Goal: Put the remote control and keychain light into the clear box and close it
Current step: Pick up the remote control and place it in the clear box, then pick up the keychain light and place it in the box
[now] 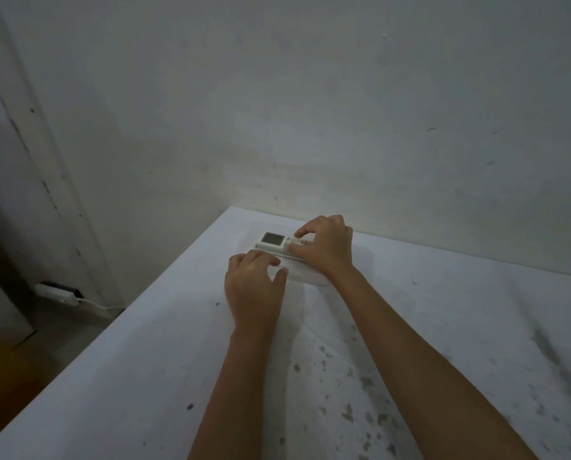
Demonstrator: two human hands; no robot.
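A white remote control with a grey screen lies near the far edge of the white table. My right hand grips its right end between thumb and fingers. The clear box sits just in front of the remote, pale and hard to make out. My left hand is curled over the box's left front part, thumb against its side. Whether the box's lid is on I cannot tell. No keychain light shows in the view.
A bare wall rises right behind the table. The table's left edge drops to the floor, where a white power strip with a cable lies. Dark stains speckle the table surface at the near right.
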